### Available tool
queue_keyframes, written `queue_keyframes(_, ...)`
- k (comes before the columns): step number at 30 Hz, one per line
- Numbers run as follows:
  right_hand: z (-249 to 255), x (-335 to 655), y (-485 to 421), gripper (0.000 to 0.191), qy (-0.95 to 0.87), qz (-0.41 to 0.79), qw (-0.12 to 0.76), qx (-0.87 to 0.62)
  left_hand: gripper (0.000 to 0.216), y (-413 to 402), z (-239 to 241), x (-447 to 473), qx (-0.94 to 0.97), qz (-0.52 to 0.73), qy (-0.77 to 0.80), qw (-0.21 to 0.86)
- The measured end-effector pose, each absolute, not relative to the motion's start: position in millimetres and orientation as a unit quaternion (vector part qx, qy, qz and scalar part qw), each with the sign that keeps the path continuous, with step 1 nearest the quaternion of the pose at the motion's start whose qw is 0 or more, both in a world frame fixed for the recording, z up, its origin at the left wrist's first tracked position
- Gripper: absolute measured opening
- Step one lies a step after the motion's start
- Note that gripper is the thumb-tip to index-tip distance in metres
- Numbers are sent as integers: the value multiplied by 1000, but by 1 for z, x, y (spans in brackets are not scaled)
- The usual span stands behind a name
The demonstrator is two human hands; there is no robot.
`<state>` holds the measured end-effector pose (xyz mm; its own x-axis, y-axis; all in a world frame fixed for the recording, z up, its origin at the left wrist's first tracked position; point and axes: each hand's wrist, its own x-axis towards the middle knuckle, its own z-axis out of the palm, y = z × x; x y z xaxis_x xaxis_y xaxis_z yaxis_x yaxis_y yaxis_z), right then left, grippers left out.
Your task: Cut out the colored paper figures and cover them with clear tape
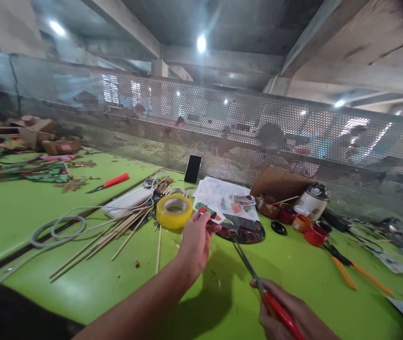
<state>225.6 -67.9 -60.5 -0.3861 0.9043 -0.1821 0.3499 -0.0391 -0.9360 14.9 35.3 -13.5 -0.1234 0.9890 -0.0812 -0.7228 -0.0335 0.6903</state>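
Observation:
My left hand (197,238) pinches a small white piece (208,212) with a green, red, black and orange printed or painted figure. Held in my right hand (286,311) is a red-handled tool (254,276) with two long thin metal jaws, its exact kind unclear. Its tips point toward a dark, stained oval palette (254,235), and a small bit of something dark shows at them. Beside my left hand lies a roll of yellow tape (173,219). Behind the piece, white paper sheets (219,186) with coloured drawings partly overlap the palette.
Wooden sticks (105,238), a white power strip (127,203) with its cable and a red-handled knife (111,182) lie to the left. A phone (192,169) leans against the mesh screen. Paint pots (316,234), a white jug (311,200) and orange-handled pliers (350,267) stand or lie right.

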Motion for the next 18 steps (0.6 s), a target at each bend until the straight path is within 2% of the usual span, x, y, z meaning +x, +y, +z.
queue_keyframes(4,-78,203,-53,64,-607,539,300,-501,10,26,-11,20,219,686,303,625)
queue_keyframes(9,-81,184,-50,64,-682,403,362,-492,8,15,-12,25,226,679,304,629)
queue_keyframes(18,-86,184,-54,63,-683,387,380,-490,14,0,-21,29,247,626,324,665)
